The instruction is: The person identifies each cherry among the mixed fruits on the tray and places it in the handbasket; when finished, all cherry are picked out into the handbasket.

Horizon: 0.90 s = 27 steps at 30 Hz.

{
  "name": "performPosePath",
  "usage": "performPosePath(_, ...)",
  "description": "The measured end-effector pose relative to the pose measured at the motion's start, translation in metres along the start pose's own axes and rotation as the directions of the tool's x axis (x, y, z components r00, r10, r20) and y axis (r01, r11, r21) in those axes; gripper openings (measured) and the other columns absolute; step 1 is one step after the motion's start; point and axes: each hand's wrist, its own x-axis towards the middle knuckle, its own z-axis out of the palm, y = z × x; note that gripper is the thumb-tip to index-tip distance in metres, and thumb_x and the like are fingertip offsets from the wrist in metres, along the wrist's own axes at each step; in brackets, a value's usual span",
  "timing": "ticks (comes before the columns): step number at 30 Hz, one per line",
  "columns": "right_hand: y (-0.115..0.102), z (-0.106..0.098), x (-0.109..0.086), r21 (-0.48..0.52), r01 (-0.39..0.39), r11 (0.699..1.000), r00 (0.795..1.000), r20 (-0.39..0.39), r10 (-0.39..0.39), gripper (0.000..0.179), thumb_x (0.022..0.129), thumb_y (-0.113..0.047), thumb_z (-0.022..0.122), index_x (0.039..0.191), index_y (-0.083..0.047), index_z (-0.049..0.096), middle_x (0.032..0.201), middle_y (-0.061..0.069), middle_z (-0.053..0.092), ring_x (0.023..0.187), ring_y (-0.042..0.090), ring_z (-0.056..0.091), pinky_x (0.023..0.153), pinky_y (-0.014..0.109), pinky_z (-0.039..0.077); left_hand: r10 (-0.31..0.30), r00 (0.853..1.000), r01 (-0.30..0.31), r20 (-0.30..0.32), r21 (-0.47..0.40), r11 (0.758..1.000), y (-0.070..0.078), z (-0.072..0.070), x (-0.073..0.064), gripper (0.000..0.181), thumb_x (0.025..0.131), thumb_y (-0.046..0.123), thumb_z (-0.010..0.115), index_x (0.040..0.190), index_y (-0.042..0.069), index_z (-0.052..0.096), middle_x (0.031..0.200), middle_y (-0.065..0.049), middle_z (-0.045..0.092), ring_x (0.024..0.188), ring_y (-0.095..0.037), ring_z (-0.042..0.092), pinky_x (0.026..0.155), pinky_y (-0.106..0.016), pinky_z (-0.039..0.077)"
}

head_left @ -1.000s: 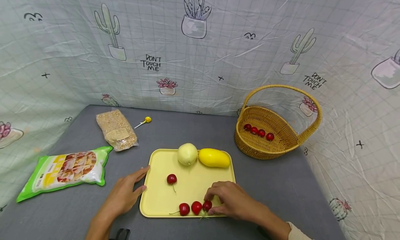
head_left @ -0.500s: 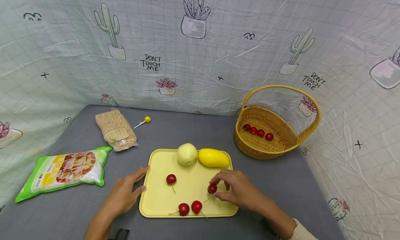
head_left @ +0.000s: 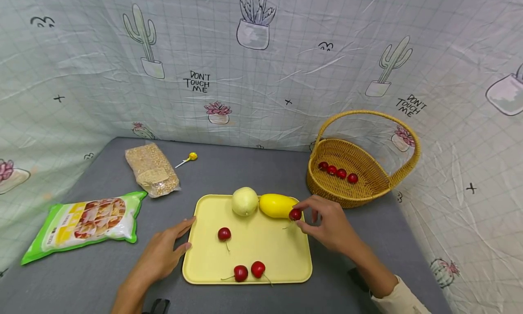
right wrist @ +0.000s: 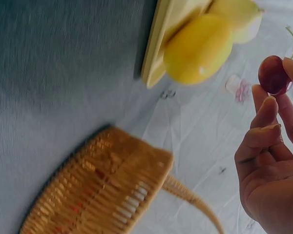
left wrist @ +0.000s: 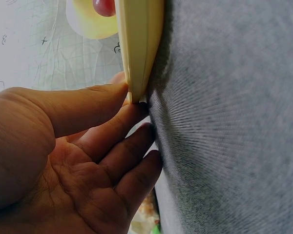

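Note:
My right hand [head_left: 328, 221] pinches a dark red cherry [head_left: 295, 214] between thumb and fingertips, over the right side of the yellow tray [head_left: 261, 246]. In the right wrist view the held cherry [right wrist: 272, 74] shows its green stem. My left hand [head_left: 165, 250] rests at the tray's left edge, thumb and index finger apart; in the left wrist view the thumb [left wrist: 88, 107] touches the rim. Two cherries lie near the tray's front edge, one bright red [head_left: 258, 269] and one darker [head_left: 240, 273]. Another cherry [head_left: 224, 234] lies farther back on the left.
A pale green round fruit [head_left: 245, 201] and a yellow mango-like fruit [head_left: 275, 205] sit at the tray's back. The wicker basket [head_left: 335, 199] with several cherries stands at back right. On the left are a green-edged food bag [head_left: 87, 223], a grain bag [head_left: 152, 169] and a lollipop [head_left: 192, 156].
My right hand has lifted one cherry from the tray's front row and carried it back and right, near the yellow fruit. The left hand stays at the tray's edge.

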Motion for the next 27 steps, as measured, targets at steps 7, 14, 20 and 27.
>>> performPosePath(7,0.013,-0.017,0.006,-0.024,-0.035,0.999,0.997,-0.068,0.033,0.035,0.084,-0.013,0.091,0.114,-0.024,0.079,0.094,-0.012,0.071,0.065,0.011,0.053,0.056,0.02,0.042,-0.007,1.0,0.007,0.007,0.001,1.0,0.001,0.0,0.0,0.065,0.094,0.005,0.077,0.155,0.007,0.055,0.15,-0.024,0.06,0.139,-0.05,0.057,0.111,-0.07,0.047)
performPosePath(14,0.021,-0.027,0.011,-0.041,-0.113,0.993,0.99,-0.094,0.109,0.034,0.084,-0.014,0.091,0.116,-0.02,0.079,0.093,-0.006,0.071,0.067,0.009,0.053,0.057,0.022,0.046,-0.004,1.0,0.004,0.003,0.005,1.0,0.0,0.0,0.0,0.065,0.094,0.004,0.077,0.155,0.006,0.055,0.15,-0.024,0.061,0.139,-0.05,0.057,0.111,-0.069,0.047)
performPosePath(20,0.035,-0.03,0.013,-0.054,-0.139,0.989,0.982,-0.138,0.13,0.034,0.084,-0.014,0.091,0.115,-0.02,0.079,0.097,-0.002,0.074,0.065,0.007,0.052,0.055,0.023,0.046,0.0,1.0,0.0,-0.003,0.005,1.0,0.001,0.0,0.0,0.065,0.094,0.004,0.077,0.155,0.006,0.056,0.15,-0.024,0.061,0.137,-0.05,0.058,0.11,-0.069,0.048)
performPosePath(27,0.054,-0.036,0.017,-0.073,-0.136,0.988,0.973,-0.197,0.12,0.032,0.083,-0.014,0.092,0.112,-0.02,0.08,0.093,0.0,0.074,0.064,0.008,0.052,0.054,0.023,0.043,0.005,1.0,-0.005,-0.007,0.002,1.0,0.001,0.0,0.0,0.065,0.094,0.004,0.077,0.155,0.006,0.056,0.149,-0.024,0.061,0.137,-0.05,0.058,0.11,-0.069,0.048)
